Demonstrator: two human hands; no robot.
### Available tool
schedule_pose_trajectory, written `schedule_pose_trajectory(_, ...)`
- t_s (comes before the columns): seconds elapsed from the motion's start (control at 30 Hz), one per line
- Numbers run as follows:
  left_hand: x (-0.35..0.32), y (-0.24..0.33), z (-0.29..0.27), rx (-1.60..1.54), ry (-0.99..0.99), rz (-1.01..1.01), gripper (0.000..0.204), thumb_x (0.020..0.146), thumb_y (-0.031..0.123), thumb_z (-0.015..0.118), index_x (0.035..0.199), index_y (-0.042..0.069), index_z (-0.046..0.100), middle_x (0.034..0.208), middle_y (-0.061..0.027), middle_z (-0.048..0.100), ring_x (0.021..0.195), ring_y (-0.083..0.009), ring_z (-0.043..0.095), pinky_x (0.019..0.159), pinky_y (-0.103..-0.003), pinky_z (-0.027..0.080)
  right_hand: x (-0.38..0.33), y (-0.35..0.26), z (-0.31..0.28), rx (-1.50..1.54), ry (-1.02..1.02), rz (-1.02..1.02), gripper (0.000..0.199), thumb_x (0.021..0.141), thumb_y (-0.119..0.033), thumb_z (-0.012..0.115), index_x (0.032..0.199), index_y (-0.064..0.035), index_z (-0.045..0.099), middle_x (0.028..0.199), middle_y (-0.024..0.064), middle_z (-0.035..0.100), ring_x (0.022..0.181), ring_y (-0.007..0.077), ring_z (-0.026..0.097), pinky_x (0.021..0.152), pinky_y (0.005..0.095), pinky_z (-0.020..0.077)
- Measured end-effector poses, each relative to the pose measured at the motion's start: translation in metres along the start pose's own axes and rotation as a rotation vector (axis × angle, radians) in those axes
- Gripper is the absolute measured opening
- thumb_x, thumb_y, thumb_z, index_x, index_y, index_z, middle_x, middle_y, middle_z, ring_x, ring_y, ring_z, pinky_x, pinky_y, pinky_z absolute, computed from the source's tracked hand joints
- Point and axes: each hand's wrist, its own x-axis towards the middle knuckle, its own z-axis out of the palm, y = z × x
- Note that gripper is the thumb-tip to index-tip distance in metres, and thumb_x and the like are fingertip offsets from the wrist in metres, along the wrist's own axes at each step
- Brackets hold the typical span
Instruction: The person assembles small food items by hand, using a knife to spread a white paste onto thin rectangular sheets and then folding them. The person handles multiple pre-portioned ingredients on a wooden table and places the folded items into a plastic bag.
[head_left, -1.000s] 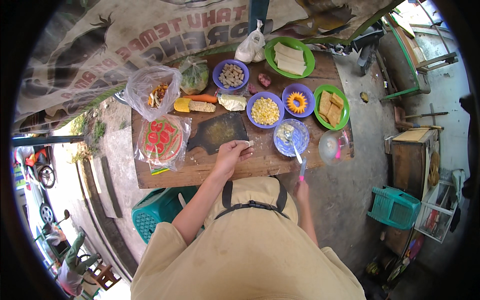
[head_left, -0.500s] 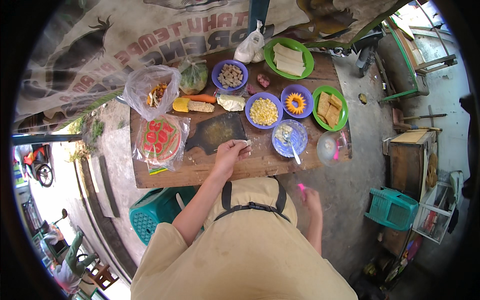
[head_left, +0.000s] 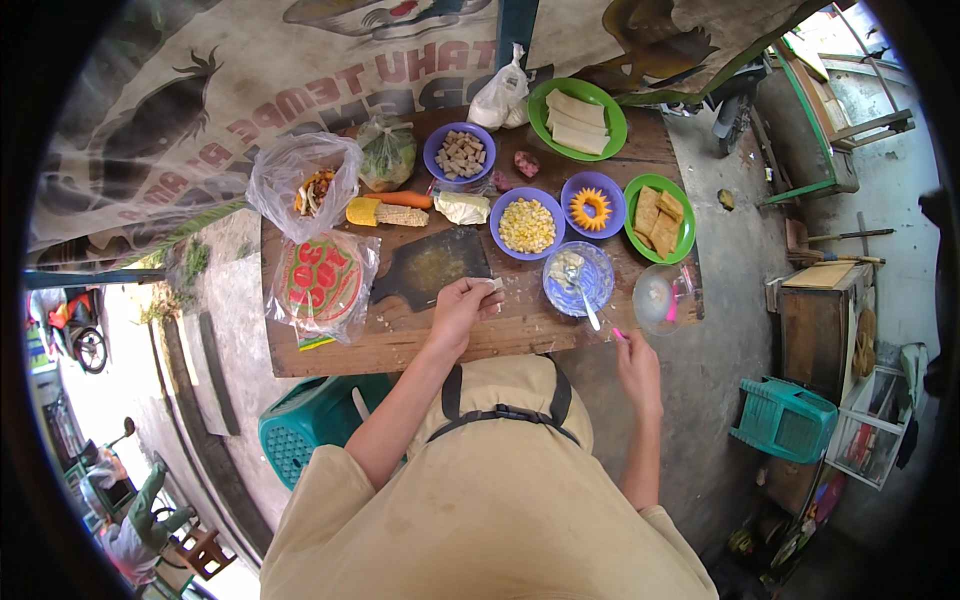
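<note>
Over the table's near edge, my left hand [head_left: 466, 314] pinches a small pale piece [head_left: 496, 285], just below the dark cutting board [head_left: 437, 268]. My right hand [head_left: 638, 366] grips a slim tool with a pink handle [head_left: 621, 336]. Its thin far part points toward the table and is too faint to name. Between my hands, a blue-patterned bowl [head_left: 598, 262] holds a pale mash and a metal spoon [head_left: 590, 312]. Right of it stands a clear bowl [head_left: 648, 314] with something pale inside, beside a pink object [head_left: 684, 284].
Farther back on the wooden table [head_left: 400, 345] are a purple bowl of corn kernels [head_left: 527, 226], an orange ring-shaped piece [head_left: 591, 209], fried slabs [head_left: 658, 220], a partly cut corn cob [head_left: 387, 212], a carrot [head_left: 405, 199] and plastic bags. A green stool [head_left: 315, 420] stands below left.
My right hand has risen from below the table edge toward the bowls, bringing the pink-handled tool with it. My left hand has stayed in place with the pale piece.
</note>
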Motion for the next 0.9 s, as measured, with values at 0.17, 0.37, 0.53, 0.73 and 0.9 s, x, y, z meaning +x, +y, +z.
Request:
schedule_pose_trajectory(0.17,-0.002,0.001,-0.001,0.007,0.007,0.026,0.015,0.101,0.013,0.06,0.104,0.0,0.066,0.099,-0.01,0.074,0.092,-0.0167,0.073,0.084,-0.03,0.06,0.019,-0.003,0.045,-0.224,0.008,-0.126,0.015,0.096,-0.017,0.06,0.104,-0.004,0.063,0.103,0.0223,0.067,0.091,0.0452,0.066,0.076,0.0559,0.0526)
schedule_pose_trajectory(0.37,-0.003,0.0,-0.005,0.019,0.024,0.041,0.014,0.101,0.012,0.061,0.105,0.0,0.067,0.1,-0.01,0.074,0.092,-0.0163,0.073,0.083,-0.029,0.06,0.032,-0.001,0.057,-0.285,-0.004,-0.043,0.014,0.095,-0.014,0.059,0.104,-0.0046,0.063,0.103,0.022,0.066,0.091,0.0455,0.067,0.077,0.0565,0.0524)
schedule_pose_trajectory(0.53,-0.002,0.001,-0.005,0.044,0.027,0.046,0.014,0.101,0.012,0.061,0.105,0.0,0.068,0.1,-0.0094,0.075,0.091,-0.0157,0.074,0.08,-0.027,0.059,0.036,0.001,0.06,-0.281,0.05,-0.044,0.015,0.094,-0.015,0.06,0.105,-0.0057,0.065,0.101,0.0224,0.068,0.091,0.0443,0.067,0.076,0.0564,0.0521)
schedule_pose_trajectory(0.73,-0.001,-0.001,-0.002,0.058,0.026,0.036,0.014,0.1,0.012,0.062,0.103,0.001,0.069,0.098,-0.0089,0.075,0.091,-0.0152,0.073,0.08,-0.027,0.059,0.042,0.029,0.074,-0.104,-0.028,-0.047,0.019,0.091,-0.014,0.062,0.105,-0.0047,0.072,0.09,0.0221,0.071,0.083,0.041,0.07,0.073,0.0508,0.0534)
schedule_pose_trajectory(0.9,0.003,-0.005,-0.003,0.1,0.0,0.012,0.013,0.1,0.013,0.063,0.102,0.002,0.07,0.097,-0.0081,0.075,0.091,-0.0148,0.073,0.081,-0.027,0.059,0.061,0.063,0.085,0.487,-0.163,0.144,0.025,0.089,-0.012,0.066,0.109,0.0003,0.074,0.081,0.0074,0.071,0.071,0.019,0.067,0.063,0.0337,0.0504)
